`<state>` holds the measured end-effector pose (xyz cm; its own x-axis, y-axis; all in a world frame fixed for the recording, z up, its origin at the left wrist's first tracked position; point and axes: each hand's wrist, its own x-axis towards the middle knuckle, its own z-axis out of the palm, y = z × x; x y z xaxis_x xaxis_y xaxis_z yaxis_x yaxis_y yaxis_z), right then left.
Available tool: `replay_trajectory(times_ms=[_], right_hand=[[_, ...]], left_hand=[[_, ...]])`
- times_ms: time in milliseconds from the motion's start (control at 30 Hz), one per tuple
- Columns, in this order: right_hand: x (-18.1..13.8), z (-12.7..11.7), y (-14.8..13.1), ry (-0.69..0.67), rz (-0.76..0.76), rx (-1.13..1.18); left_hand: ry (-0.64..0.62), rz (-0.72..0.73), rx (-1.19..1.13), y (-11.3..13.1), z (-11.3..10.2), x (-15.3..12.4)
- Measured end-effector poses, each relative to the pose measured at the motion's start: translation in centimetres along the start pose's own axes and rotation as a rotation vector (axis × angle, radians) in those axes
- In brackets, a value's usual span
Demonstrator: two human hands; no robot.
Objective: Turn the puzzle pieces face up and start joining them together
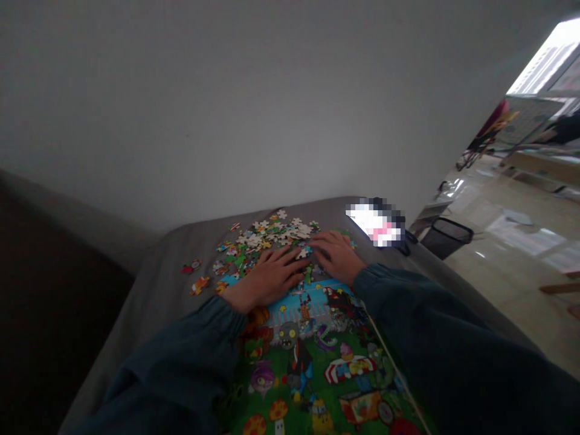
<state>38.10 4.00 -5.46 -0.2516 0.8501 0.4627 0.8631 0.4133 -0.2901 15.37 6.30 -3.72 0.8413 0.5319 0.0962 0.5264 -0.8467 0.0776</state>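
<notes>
1. 1 picture board [312,368], printed with cartoon figures, runs from the near side of the grey cloth-covered surface [158,308] toward its middle. It looks thin and flat, probably light; I'd take it by its 2 long side edges, keeping it level.
2. 2 hands, both palm down: the left hand [274,277] has its fingers long and a little spread over the pieces; the right hand [336,255] has its fingers loosely bent. Whether either has hold of a piece, I cannot tell.
3. Loose puzzle pieces [260,240] heap beyond the board toward the far edge, too many and too overlapped to count; at least 3 lie apart toward the left edge. They should be light and stiff, like card, with tabs that could bend; a pinch on 2 opposite sides suits them.
4. 1 lit device [374,225], partly pixelated, lies near the far right corner.
5. 1 dark basket [435,241] stands beyond the right edge.
6. 1 pale wall [272,121] rises behind the far edge.
</notes>
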Motion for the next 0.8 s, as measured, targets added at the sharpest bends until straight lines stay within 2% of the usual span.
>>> replay_trajectory(times_ms=[100, 300, 500, 667, 800], right_hand=[[-0.1, 0.2, -0.2, -0.044, -0.034, -0.007], [0.2, 0.4, 0.0, -0.025, -0.032, -0.087], [1.2, 0.6, 0.0, -0.062, -0.110, -0.114], [1.2, 0.6, 0.1, 0.019, -0.083, -0.048], [1.0, 0.4, 0.0, 0.026, -0.160, -0.010]], left_hand=[[0.014, -0.002, -0.010, -0.4, 0.0, 0.0], [0.082, 0.007, -0.051, -0.4, -1.2, 0.3], [0.171, -0.052, -0.072, -0.6, -1.5, 0.5], [0.239, -0.112, -0.059, -1.2, -1.1, 0.4], [0.258, -0.142, -0.045, -1.2, -1.0, 0.2]])
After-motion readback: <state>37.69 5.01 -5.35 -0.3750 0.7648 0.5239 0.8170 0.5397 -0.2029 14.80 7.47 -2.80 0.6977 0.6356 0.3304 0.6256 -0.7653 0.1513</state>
